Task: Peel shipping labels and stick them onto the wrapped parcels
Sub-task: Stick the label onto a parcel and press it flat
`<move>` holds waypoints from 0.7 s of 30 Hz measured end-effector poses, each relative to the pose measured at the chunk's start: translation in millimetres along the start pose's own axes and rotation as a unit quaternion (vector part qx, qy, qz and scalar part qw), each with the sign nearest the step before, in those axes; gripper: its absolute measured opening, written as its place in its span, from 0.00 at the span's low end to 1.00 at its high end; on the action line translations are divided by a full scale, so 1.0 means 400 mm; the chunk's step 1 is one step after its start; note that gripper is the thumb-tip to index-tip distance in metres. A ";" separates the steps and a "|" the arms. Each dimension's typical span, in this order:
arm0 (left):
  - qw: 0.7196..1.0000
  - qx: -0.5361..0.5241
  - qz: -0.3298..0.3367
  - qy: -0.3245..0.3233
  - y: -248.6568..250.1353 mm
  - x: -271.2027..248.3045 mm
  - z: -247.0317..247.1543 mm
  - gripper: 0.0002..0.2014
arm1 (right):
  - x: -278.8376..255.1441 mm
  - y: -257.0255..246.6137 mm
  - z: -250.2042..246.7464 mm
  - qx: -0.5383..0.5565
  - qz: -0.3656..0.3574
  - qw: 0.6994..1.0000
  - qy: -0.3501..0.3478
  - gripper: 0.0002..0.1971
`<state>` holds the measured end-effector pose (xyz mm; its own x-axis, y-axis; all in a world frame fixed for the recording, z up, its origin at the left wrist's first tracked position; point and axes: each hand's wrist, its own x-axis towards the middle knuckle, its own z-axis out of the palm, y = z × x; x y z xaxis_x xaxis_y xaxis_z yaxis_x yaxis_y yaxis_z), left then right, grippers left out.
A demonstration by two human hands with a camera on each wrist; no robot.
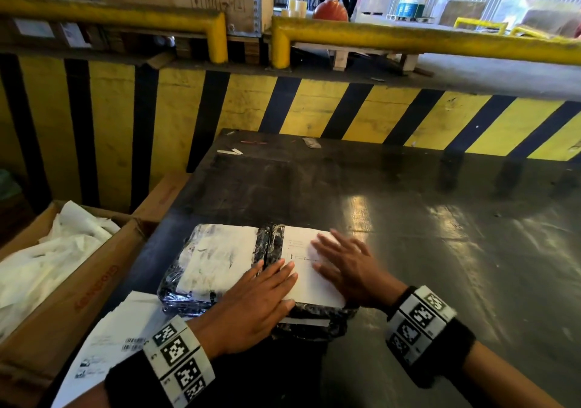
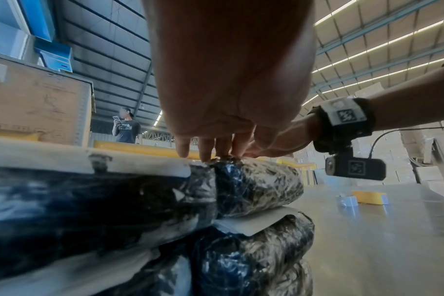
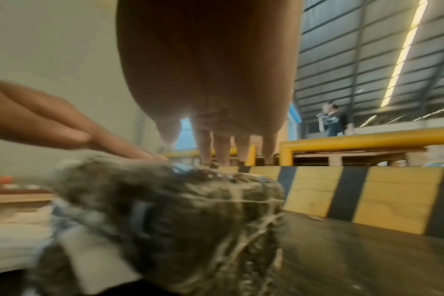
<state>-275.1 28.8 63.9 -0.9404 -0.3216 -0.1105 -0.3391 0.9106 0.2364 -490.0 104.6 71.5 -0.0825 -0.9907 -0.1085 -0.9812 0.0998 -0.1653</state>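
Two black-wrapped parcels lie side by side on the dark table. The right parcel carries a white shipping label on its top. My left hand lies flat on the label's near left part, fingers straight. My right hand lies flat on the label's right side, fingers spread. The left parcel bears a worn white label. In the left wrist view the right parcel sits on top of another wrapped parcel. In the right wrist view my right fingers touch the parcel.
A sheet of printed labels lies at the table's near left corner. A cardboard box with white backing paper stands left of the table. A yellow-black striped barrier and yellow rails rise behind. People stand far back.
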 end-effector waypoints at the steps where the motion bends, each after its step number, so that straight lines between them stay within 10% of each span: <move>1: 1.000 0.003 -0.004 0.004 -0.005 -0.003 -0.002 0.42 | -0.008 -0.017 -0.001 -0.005 -0.023 0.999 -0.023 0.53; 6: 0.999 0.007 0.013 0.041 -0.048 -0.006 0.042 0.35 | 0.020 -0.009 0.009 0.002 0.001 0.996 -0.094 0.54; 12: 1.000 -0.018 -0.002 0.008 -0.037 -0.004 0.015 0.40 | 0.085 0.048 -0.012 0.014 0.070 0.992 -0.102 0.29; 21: 1.000 -0.021 -0.002 0.000 -0.035 -0.002 -0.005 0.42 | 0.072 -0.061 -0.064 -0.082 -0.046 0.987 -0.127 0.35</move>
<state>-269.6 16.0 62.5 -0.9388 -0.3261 -0.1108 -0.3443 0.8973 0.2762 -472.6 71.4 97.4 0.0351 -0.9378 -0.3453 -0.9993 -0.0276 -0.0265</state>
